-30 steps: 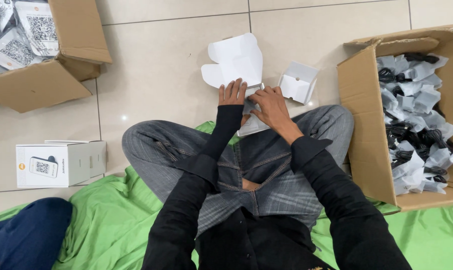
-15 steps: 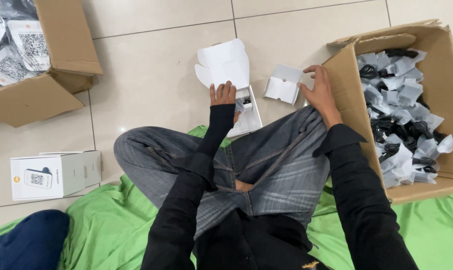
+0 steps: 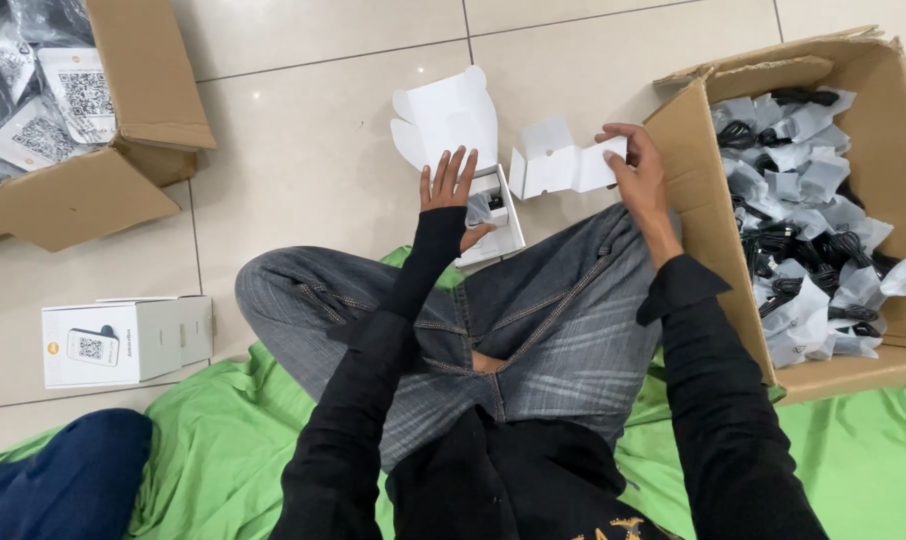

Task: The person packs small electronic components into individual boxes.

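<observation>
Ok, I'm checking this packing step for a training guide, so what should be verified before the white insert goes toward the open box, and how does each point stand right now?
1. Right hand grips the white cardboard insert: ok, it is lifted off the floor.
2. Left hand steadies the small open white box: ok, fingers rest on its edge.
3. Box lid flap folded back, clear of the opening: ok.
4. Bagged item already sits inside the box: ok, though what it is cannot be told.
5. Insert faces the right way: cannot tell.
6. Carton of bagged cables within the right hand's reach: ok.
</observation>
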